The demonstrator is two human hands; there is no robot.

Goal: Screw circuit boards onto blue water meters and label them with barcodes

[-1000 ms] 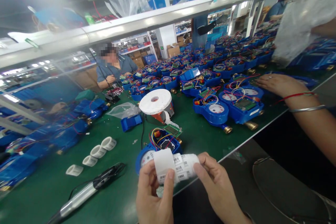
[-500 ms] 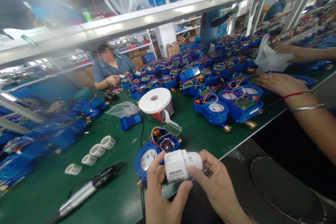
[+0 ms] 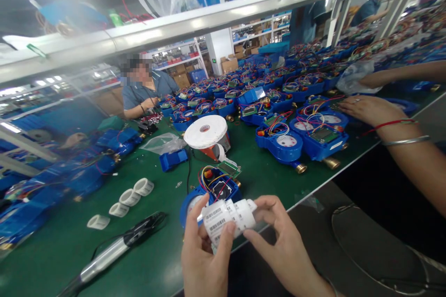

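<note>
Both my hands hold a small white roll of barcode labels [image 3: 226,218] low in the middle of the view. My left hand [image 3: 204,260] pinches the loose label end with thumb and fingers. My right hand [image 3: 278,241] grips the roll's right end, fingers curled round it. Just behind the roll, an open blue meter [image 3: 212,188] with coloured wires lies on the green bench [image 3: 156,260].
A large white tape reel [image 3: 206,132] stands behind the meter. Several empty white roll cores [image 3: 130,197] and an electric screwdriver [image 3: 111,253] lie at left. Many blue meters [image 3: 289,141] fill the bench. A co-worker's arm with bracelets [image 3: 393,134] reaches in at right; another person sits opposite.
The roll has been turned in my hands and drawn slightly left. My left thumb now lies over the label strip. The co-worker at right lowered a plastic bag.
</note>
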